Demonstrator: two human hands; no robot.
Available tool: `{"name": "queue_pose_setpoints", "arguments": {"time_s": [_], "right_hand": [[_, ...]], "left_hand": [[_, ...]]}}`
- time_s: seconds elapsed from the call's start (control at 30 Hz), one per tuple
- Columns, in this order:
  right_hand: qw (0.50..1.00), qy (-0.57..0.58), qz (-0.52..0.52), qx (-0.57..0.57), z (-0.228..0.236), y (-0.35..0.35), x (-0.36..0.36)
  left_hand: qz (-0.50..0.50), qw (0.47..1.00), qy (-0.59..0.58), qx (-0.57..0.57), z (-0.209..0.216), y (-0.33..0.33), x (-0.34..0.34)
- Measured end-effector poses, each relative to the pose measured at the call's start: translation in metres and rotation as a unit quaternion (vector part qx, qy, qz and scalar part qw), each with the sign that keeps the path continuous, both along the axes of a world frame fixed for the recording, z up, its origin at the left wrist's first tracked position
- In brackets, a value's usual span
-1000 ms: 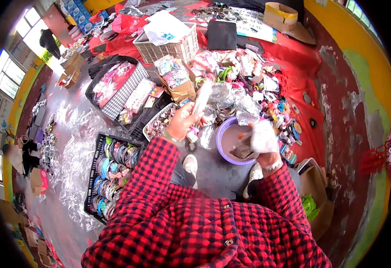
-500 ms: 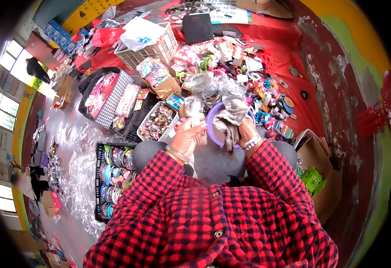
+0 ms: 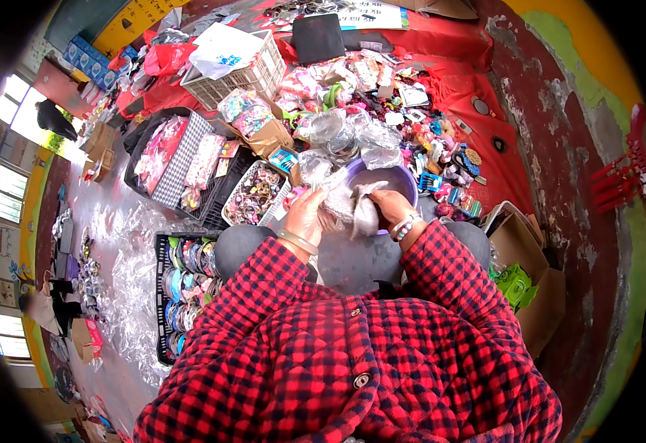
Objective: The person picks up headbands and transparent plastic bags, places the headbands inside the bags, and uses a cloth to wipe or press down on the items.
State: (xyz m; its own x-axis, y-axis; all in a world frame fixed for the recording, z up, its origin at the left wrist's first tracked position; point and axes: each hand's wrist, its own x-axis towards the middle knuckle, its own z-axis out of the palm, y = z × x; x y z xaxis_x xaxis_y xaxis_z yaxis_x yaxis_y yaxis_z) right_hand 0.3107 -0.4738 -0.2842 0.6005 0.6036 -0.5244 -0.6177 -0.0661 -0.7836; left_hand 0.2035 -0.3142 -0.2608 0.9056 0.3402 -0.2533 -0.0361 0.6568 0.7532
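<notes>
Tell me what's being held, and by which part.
The right hand grips a crumpled pale-grey cloth by its bunched right side; the left hand is at its left side, but what it grips cannot be told.

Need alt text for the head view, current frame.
A right hand grips a greyish cloth at the near edge of a purple basin, with the left hand at the cloth's other side. Beyond lies a heap of small colourful goods; a black crate of coloured bands sits left.
</notes>
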Motion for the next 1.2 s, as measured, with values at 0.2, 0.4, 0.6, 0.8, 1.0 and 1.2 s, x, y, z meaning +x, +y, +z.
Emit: {"name": "queue_pose_setpoints", "arguments": {"time_s": [0.2, 0.4, 0.6, 0.8, 1.0, 1.2], "right_hand": [[0.987, -0.145, 0.027, -0.063, 0.026, -0.002, -0.013], [0.984, -0.113, 0.086, 0.106, 0.023, 0.013, -0.033], [0.902, -0.296, 0.308, -0.061, -0.001, 0.02, -0.032], [0.975, -0.141, -0.002, 0.172, -0.069, 0.021, -0.016], [0.834, -0.549, 0.048, -0.035, 0.003, 0.005, -0.017], [0.927, -0.373, 0.043, -0.009, 0.0, 0.015, 0.009]], "left_hand": [[-0.022, 0.993, -0.022, 0.112, 0.012, 0.013, -0.003], [-0.038, 0.888, -0.024, 0.458, 0.02, 0.007, -0.004], [-0.079, 0.756, -0.03, 0.649, 0.033, -0.024, -0.008], [-0.178, 0.795, -0.013, 0.58, 0.037, -0.03, -0.01], [-0.195, 0.814, -0.1, 0.538, 0.034, -0.027, -0.007], [-0.178, 0.891, -0.036, 0.417, 0.032, 0.004, -0.009]]}}
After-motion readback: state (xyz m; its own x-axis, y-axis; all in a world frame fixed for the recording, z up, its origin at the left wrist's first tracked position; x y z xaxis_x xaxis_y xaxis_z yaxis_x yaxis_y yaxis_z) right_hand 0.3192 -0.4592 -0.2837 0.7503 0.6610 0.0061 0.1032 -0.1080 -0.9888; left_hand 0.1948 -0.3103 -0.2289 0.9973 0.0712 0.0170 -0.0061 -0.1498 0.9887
